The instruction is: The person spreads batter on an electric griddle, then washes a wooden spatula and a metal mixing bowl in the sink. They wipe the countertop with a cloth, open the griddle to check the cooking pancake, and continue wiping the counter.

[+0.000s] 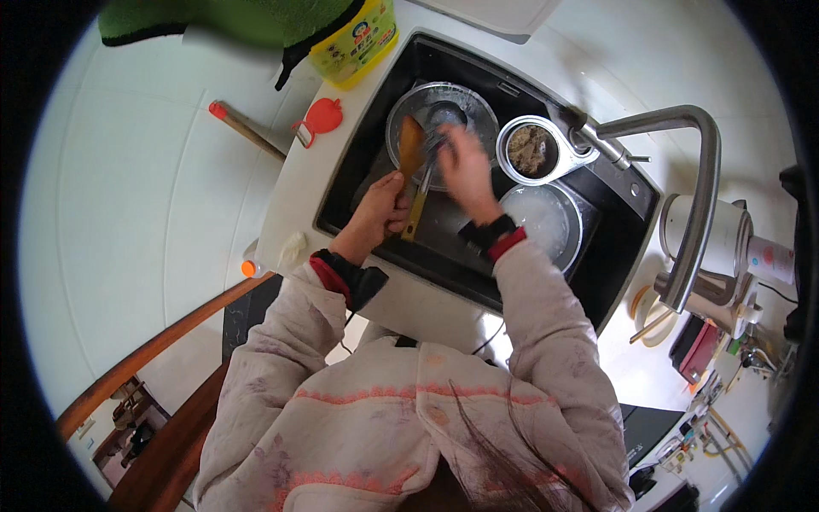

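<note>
My left hand grips the handle of a brown wooden spatula, whose blade tilts up over a round metal basin in the black sink. Blurred, my right hand is just right of the blade, above the basin; whether its fingers hold anything is unclear. A metal ladle rests in the basin, its yellow-ended handle pointing toward me beside my left hand. Right of the basin is a metal drain strainer holding brown scraps. Below that, a metal bowl contains cloudy water.
A steel faucet arches over the sink's right side. On the left counter lie a red peeler and a pale scrap, with a yellow container behind. A white electric kettle stands at right.
</note>
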Available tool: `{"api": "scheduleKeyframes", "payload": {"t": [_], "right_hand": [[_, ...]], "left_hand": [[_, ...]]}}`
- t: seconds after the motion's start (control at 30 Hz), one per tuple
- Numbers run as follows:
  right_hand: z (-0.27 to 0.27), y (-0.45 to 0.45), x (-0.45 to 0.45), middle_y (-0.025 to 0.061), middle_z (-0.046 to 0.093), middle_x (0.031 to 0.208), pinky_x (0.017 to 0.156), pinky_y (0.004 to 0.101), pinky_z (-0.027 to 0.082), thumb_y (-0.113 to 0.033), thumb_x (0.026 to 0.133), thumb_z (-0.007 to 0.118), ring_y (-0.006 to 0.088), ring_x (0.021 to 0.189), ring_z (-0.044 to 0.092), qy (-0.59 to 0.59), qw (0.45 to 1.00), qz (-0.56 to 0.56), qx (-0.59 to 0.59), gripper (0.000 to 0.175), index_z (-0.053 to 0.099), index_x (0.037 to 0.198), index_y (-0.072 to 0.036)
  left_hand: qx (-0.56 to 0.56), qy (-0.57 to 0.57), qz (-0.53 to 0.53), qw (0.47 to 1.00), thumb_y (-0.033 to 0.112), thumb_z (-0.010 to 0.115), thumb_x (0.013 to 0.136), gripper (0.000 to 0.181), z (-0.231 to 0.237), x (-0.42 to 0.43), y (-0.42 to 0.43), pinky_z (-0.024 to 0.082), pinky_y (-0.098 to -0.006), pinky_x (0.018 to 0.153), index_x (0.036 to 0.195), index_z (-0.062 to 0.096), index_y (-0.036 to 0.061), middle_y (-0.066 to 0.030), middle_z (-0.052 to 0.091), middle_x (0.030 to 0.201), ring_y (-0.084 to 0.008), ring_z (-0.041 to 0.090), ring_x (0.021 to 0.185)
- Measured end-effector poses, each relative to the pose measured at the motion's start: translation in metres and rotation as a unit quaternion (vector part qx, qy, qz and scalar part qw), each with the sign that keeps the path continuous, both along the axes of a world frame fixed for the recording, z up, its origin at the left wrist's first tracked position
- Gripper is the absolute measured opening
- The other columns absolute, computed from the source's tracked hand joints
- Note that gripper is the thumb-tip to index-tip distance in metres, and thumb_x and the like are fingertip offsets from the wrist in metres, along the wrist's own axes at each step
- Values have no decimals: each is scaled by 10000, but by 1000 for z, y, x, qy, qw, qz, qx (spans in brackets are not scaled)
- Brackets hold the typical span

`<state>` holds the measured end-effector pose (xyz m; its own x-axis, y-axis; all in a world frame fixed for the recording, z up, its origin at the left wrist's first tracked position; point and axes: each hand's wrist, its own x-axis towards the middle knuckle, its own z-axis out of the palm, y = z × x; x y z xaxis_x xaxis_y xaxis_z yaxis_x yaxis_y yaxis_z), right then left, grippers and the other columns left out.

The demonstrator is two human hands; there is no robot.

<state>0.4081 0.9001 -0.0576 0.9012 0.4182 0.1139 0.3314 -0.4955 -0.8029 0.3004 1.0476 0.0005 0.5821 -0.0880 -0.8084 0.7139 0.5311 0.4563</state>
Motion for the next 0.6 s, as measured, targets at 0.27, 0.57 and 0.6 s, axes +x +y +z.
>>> {"api": "scheduleKeyframes", "payload": {"t": [0.27, 0.57, 0.6], "right_hand": [[-37, -87, -19, 243, 641, 1014, 790, 508, 492, -177, 851, 598, 428, 942, 609, 94, 975, 133, -151, 323, 564, 1162, -95], [-97, -236, -70, 216, 671, 1035, 856, 459, 499, -234, 804, 681, 395, 997, 639, 199, 900, -72, -382, 405, 582, 1174, -104], [-101, -234, -69, 214, 673, 1031, 854, 457, 499, -229, 797, 687, 395, 997, 639, 221, 879, -63, -417, 407, 583, 1168, -100]], "left_hand": [[437, -222, -186, 851, 342, 460, 1011, 308, -40, -14, 18, 320, -242, 432, 1131, 563, 78, 19, 477, 665, -82, 413, 509], [255, -128, -180, 941, 166, 490, 983, 178, -38, -3, -3, 393, -305, 407, 1036, 551, 8, -96, 582, 674, -158, 543, 464], [248, -122, -172, 946, 163, 478, 987, 180, -36, -2, -6, 391, -302, 404, 1055, 539, 8, -88, 571, 666, -154, 532, 458]]}}
